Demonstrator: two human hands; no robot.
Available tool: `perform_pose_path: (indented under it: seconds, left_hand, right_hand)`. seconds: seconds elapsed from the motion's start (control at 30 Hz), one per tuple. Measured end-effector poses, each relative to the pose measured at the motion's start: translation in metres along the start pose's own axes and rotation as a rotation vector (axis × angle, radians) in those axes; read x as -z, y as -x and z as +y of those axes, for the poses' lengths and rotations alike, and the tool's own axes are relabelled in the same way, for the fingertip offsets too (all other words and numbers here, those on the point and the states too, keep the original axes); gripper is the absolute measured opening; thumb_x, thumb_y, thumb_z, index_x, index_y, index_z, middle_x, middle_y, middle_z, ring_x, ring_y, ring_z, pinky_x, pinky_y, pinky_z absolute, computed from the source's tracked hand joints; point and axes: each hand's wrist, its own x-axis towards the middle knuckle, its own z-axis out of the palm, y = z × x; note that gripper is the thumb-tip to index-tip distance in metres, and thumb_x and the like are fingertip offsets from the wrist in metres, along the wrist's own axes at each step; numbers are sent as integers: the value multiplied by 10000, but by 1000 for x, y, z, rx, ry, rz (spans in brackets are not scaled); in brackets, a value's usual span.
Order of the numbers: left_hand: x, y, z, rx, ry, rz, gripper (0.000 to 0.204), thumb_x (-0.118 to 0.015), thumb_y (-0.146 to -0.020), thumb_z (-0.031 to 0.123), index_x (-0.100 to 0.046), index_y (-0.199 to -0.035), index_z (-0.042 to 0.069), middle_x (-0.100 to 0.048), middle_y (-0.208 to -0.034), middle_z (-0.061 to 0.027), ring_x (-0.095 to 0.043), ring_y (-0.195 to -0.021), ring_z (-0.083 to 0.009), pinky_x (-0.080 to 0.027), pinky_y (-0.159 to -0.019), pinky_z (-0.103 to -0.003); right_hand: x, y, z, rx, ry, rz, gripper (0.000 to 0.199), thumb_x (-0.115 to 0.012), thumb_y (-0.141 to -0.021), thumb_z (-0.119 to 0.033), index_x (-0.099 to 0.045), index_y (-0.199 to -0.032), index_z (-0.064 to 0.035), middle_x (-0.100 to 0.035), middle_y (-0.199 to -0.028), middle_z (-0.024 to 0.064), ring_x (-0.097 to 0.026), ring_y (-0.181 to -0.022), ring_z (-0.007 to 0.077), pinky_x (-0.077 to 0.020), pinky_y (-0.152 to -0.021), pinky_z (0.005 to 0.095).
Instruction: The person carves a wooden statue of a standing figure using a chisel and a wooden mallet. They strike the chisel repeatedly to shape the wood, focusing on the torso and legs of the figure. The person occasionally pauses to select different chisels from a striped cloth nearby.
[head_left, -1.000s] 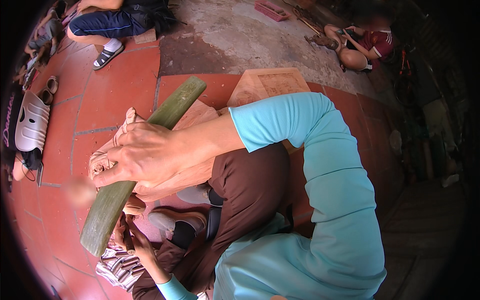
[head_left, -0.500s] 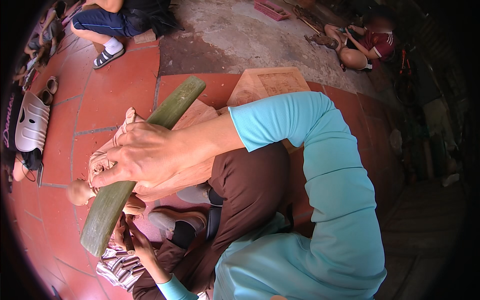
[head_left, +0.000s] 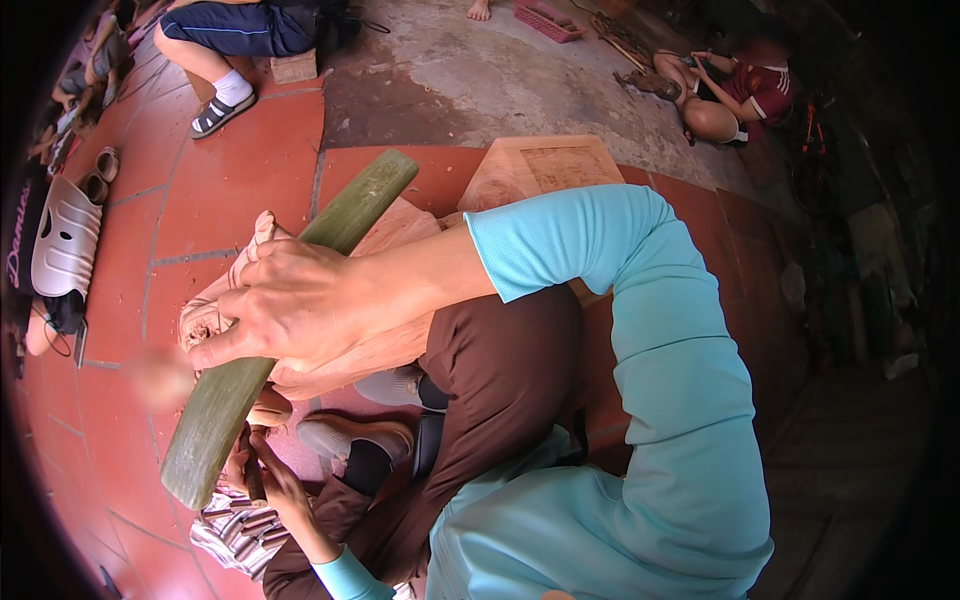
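Note:
My right hand (head_left: 295,305) is closed around the middle of a long, flat, green wooden bat (head_left: 222,425), which slants from lower left to upper right. Below the bat's near end, my left hand (head_left: 285,492) grips a dark brown tool handle (head_left: 254,475); its working end is hidden, so I cannot tell the kind. Under my right hand and forearm lies a pinkish wood carving (head_left: 385,345), with a rounded, blurred part at its left end. Wood shavings show on its hollowed left part. The bat hides much of where the handle meets the carving.
Several dark-handled tools (head_left: 262,527) lie on a striped cloth by my left hand. A hexagonal wooden stand (head_left: 545,165) is beyond the carving. My grey shoes (head_left: 345,437) are below it. A white plastic stool (head_left: 65,240) stands left. Other people sit at far left and right.
The whole view has shifted slightly, and a bare foot now shows at the top. Both hands keep their holds on the bat and the tool handle, with scarcely any movement.

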Motion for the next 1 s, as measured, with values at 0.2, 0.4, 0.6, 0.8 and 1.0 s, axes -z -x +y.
perform_pose_path:
  seconds: [0.2,0.4,0.6,0.8,1.0]
  left_hand:
    - [-1,-1,-8,7,18,30,266,-556,-954,-2,-358,-1127,41,-547,-1125,-191,-601,-962,-242,-518,-847,-393]
    - [-4,3,-13,54,153,19,203,-470,-994,11,-299,-1098,49,-551,-1248,-270,-563,-1156,-341,-451,-990,-445]
    - [-4,3,-10,52,111,19,196,-465,-1000,27,-298,-1099,48,-550,-1253,-265,-561,-1152,-337,-442,-998,-441]
    - [-3,5,-11,62,66,17,194,-466,-1000,31,-295,-1091,44,-555,-1249,-261,-556,-1160,-335,-430,-1007,-444]
    - [-3,4,-9,65,49,12,198,-470,-999,33,-293,-1087,42,-559,-1248,-260,-563,-1151,-334,-440,-996,-440]
  right_hand:
    - [2,1,-1,1,-18,-4,610,-710,-651,-201,-564,-1239,-273,-600,-1237,82,-659,-989,342,-516,-742,497]
    - [-3,1,2,34,17,55,606,-715,-645,-198,-568,-1228,-275,-619,-1199,111,-661,-987,334,-512,-724,496]
    - [-4,2,2,25,38,61,600,-713,-648,-207,-569,-1226,-276,-638,-1138,117,-669,-945,339,-508,-717,496]
    - [-2,2,0,2,21,5,596,-711,-661,-237,-566,-1237,-285,-639,-1080,110,-669,-884,352,-502,-714,515]
    - [-4,2,2,13,-3,61,585,-709,-650,-229,-589,-1222,-274,-642,-1102,104,-673,-881,339,-497,-691,508]
